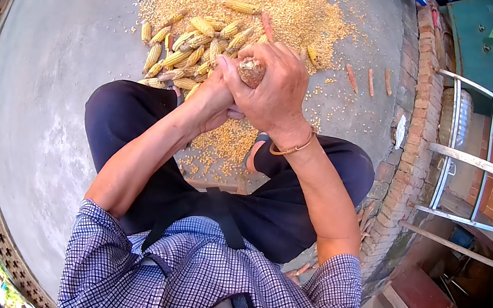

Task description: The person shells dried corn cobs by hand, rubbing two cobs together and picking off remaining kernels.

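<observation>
While the cob (pixel 251 72) is clamped in the grip of left hand (pixel 222 92) and right hand (pixel 278 86), skin could be scraped if its rough end slips.

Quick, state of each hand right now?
Left hand: closed on a corn cob, fingers partly hidden.
Right hand: closed on the same corn cob.

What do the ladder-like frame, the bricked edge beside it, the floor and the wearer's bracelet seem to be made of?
Ladder-like frame: probably metal, judging by its silvery sheen. Bricked edge: rough, reddish fired clay, in visible courses. Floor: likely concrete or cement, being grey, matt and seamless in its bare part. Bracelet: coppery, perhaps metal, though too small to be sure.
</observation>
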Demonstrator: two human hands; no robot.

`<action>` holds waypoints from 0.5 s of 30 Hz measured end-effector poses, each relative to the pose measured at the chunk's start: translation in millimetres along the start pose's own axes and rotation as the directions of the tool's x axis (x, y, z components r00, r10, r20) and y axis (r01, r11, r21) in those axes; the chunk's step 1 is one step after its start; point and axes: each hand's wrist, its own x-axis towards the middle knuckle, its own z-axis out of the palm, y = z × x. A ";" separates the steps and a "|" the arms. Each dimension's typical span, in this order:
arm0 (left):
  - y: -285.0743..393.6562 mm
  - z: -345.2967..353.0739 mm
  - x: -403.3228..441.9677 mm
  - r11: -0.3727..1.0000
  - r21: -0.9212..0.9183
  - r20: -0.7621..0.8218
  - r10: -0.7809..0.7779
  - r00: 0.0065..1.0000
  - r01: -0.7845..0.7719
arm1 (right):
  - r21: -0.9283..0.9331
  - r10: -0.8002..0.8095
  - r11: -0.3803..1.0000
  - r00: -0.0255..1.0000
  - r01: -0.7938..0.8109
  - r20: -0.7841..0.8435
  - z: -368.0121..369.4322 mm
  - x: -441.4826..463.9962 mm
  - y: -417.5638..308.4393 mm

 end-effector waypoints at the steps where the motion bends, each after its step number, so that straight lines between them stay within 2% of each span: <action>1: -3.0 -5.4 2.9 0.977 0.200 0.048 0.070 0.996 -0.078 | 0.007 0.109 0.994 0.994 -0.109 0.015 2.9 1.2 -3.5; 2: -9.7 -15.3 10.4 0.908 0.387 0.115 0.124 0.986 -0.159 | 0.007 0.220 0.976 0.975 -0.220 0.029 3.8 3.4 -8.3; 3: -12.4 -19.8 15.8 0.847 0.489 0.180 0.138 0.974 -0.210 | 0.003 0.331 0.944 0.943 -0.331 0.040 1.5 5.3 -11.7; 4: -13.9 -23.1 20.0 0.771 0.577 0.245 0.151 0.958 -0.269 | -0.004 0.358 0.934 0.932 -0.358 0.049 -0.9 7.9 -10.8; 6: -17.6 -22.5 23.4 0.923 0.359 0.223 0.057 0.973 -0.136 | -0.013 0.413 0.910 0.908 -0.414 0.074 -0.9 13.7 -4.7; 7: -16.6 -19.9 22.5 0.968 0.244 0.222 0.004 0.975 -0.059 | 0.217 0.513 0.821 0.849 -0.529 0.128 -1.5 15.6 1.7; 9: -10.2 -10.2 18.0 0.987 0.156 0.204 -0.070 0.976 0.039 | 0.600 0.625 0.465 0.721 -0.651 0.298 -8.8 20.2 17.5; 10: -3.6 -6.1 16.7 0.990 0.090 0.210 -0.126 0.970 0.109 | 0.711 0.565 0.366 0.751 -0.600 0.342 -16.2 21.8 22.2; 11: 0.4 -4.5 16.1 0.983 0.025 0.218 -0.181 0.959 0.180 | 0.744 0.551 0.360 0.771 -0.564 0.318 -22.2 22.8 23.9; 14: 8.6 -9.7 16.8 0.963 -0.127 0.367 -0.177 0.913 0.237 | 0.806 0.533 0.338 0.805 -0.486 0.262 -29.3 20.1 20.0; 15: 10.3 -11.4 16.4 0.949 -0.174 0.405 -0.176 0.897 0.265 | 0.770 0.477 0.450 0.851 -0.453 0.222 -27.7 18.3 20.3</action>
